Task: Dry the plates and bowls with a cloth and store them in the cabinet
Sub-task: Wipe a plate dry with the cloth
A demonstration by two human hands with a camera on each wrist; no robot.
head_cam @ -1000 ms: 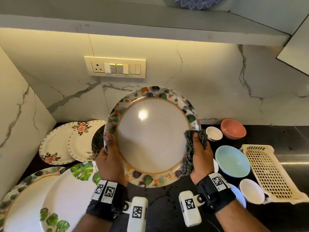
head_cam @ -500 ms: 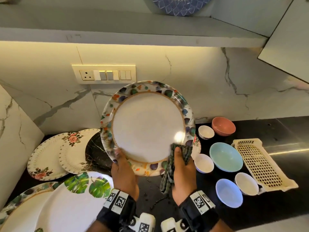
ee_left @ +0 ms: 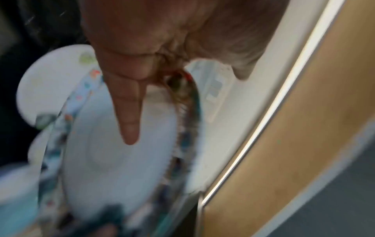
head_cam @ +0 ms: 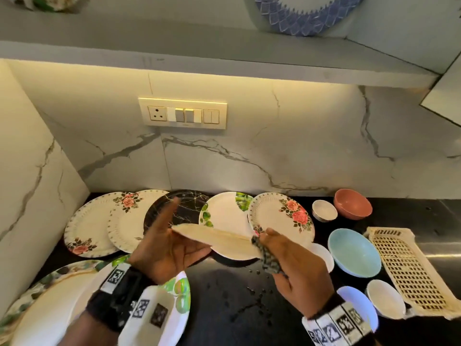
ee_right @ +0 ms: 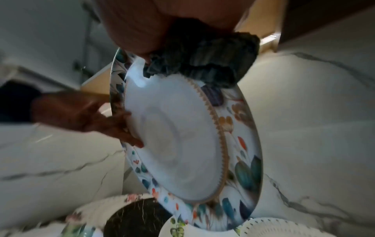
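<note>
A floral-rimmed plate [head_cam: 219,242] hangs above the black counter [head_cam: 224,308], nearly edge-on to me with its plain underside up. The right wrist view shows its painted face [ee_right: 178,144]. My left hand [head_cam: 169,248] supports the left rim with straight fingers and the thumb raised. One finger [ee_left: 129,112] lies flat on the plate [ee_left: 121,168]. My right hand [head_cam: 296,265] grips a dark checked cloth [head_cam: 268,258] and pinches the plate's right rim through it. The cloth [ee_right: 202,61] bunches over that rim.
Several plates [head_cam: 94,228] lie along the counter's back and left, among them a black marbled plate [head_cam: 189,206]. Bowls stand at the right: pink [head_cam: 353,203], light blue [head_cam: 354,253], white [head_cam: 385,298]. A cream perforated tray [head_cam: 409,270] is far right. A blue-patterned plate [head_cam: 304,16] stands on the shelf above.
The plate stood upright facing me; now it is tipped nearly edge-on, underside toward me. My left hand has turned palm up with fingers spread. The cloth stays at the right rim.
</note>
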